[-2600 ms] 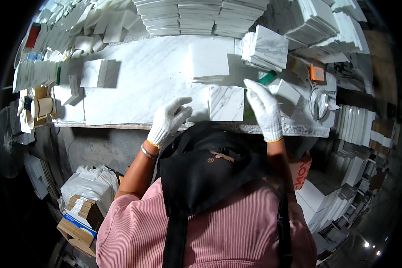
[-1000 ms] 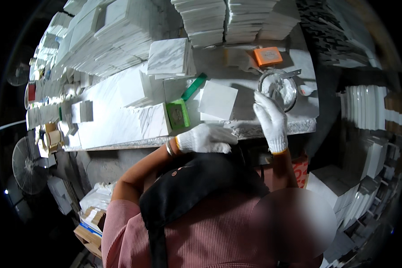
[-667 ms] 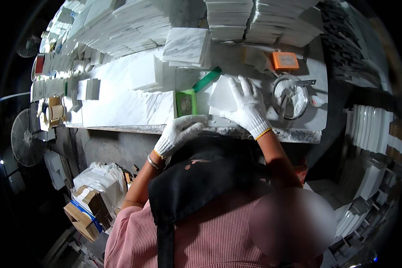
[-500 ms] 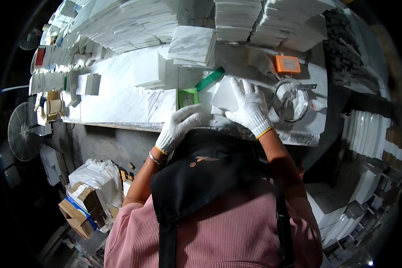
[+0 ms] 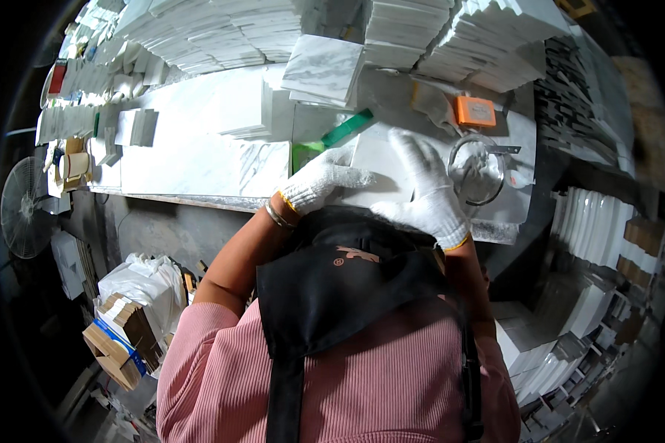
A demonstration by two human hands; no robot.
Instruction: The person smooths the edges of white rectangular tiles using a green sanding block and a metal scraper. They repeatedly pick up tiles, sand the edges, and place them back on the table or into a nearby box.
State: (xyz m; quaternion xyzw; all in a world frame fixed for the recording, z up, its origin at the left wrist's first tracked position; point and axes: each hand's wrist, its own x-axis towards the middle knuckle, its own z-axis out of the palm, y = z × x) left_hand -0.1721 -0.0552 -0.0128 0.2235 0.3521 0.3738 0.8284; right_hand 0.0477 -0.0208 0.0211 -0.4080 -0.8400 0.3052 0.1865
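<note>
Both my hands wear white knitted gloves. My left hand reaches over the left edge of a pale flat tile on the bench, its fingers stretched toward the right. My right hand lies along the tile's right side, fingers extended away from me and thumb apart near the front edge. It is slightly blurred. Beyond my left hand are a green strip and a bright green item, partly covered by the glove. Right of my right hand stands a round bowl of white material, with a metal blade across its rim.
An orange box and a greyish glove or cloth lie behind the bowl. Marbled tiles are stacked ahead, with tall tile stacks at the back. A fan and cardboard boxes are at left.
My left hand has moved right, over the tile's left edge. My right hand has shifted slightly right and nearer me, from flat on the tile to its right side.
</note>
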